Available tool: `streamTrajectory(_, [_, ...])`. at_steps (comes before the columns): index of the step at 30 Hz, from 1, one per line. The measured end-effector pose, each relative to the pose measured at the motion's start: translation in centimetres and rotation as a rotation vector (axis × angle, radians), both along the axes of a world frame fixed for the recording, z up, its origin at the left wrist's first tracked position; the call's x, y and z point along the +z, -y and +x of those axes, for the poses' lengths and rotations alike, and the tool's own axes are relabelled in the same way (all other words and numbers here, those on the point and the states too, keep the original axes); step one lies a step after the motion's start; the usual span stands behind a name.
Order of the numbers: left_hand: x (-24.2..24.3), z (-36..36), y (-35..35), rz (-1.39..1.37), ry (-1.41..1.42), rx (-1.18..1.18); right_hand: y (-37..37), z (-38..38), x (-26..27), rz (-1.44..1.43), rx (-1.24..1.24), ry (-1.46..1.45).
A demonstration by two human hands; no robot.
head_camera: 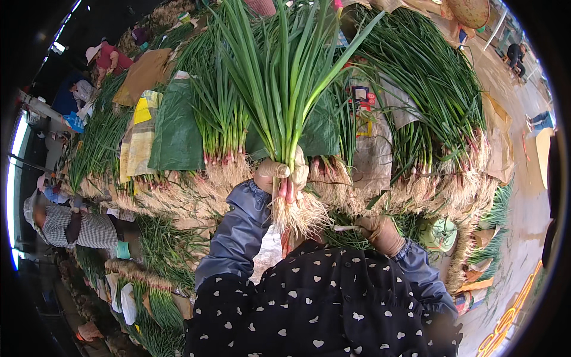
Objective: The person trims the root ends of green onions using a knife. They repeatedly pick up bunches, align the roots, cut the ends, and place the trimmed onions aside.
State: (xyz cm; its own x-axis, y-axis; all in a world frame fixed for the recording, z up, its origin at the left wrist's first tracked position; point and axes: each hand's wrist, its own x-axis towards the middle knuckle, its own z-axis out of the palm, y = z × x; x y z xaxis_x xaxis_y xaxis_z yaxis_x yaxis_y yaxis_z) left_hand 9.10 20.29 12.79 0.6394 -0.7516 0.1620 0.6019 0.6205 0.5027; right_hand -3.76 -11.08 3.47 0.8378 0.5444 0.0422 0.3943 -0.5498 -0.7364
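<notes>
My left hand (273, 173), in a tan glove, is closed around a bunch of green garlic (287, 107). The bunch stands upright in front of my chest, long flat leaves pointing away from me. Below the fist show reddish-purple bases and a tuft of pale roots (296, 214). My right hand (381, 234), also gloved, is lower and to the right, apart from the bunch. Its fingers pinch a thin, pale stalk (344, 228) that points left. Loose green leaves (345, 241) lie beside that hand.
Rows of green garlic (415, 67) lie ahead, partly covered by a green woven sheet (178, 125) and a printed sack (370, 147). A light-green round spool, apparently twine (439, 234), is at my right. A person in a checked top (91, 225) works at left. Orange hose-like loops (511, 312) lie on the floor.
</notes>
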Motion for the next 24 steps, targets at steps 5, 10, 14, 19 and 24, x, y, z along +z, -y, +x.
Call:
streamTrajectory(5, [2.3, 4.7, -9.6, -0.082, 0.211, -0.040, 2.9, -2.0, -4.6, -1.010, 0.068, -0.363])
streamTrajectory(10, [2.3, 6.6, -12.4, -0.140, 0.221, 0.012, -7.3, 7.4, 2.7, 0.162, -0.185, -0.207])
streamTrajectory(14, [1.6, 6.7, -12.8, -0.099, 0.152, 0.004, -22.3, 15.0, 9.3, 0.409, 0.022, 0.013])
streamTrajectory(19, [1.6, 5.7, -16.0, 0.012, 0.113, 0.033, -25.0, 16.6, 10.4, 0.309, 0.087, 0.418])
streamTrajectory(24, [1.5, 4.8, -17.8, -0.105, 0.141, -0.026, -22.7, 21.1, 8.6, 0.424, -0.179, -0.227])
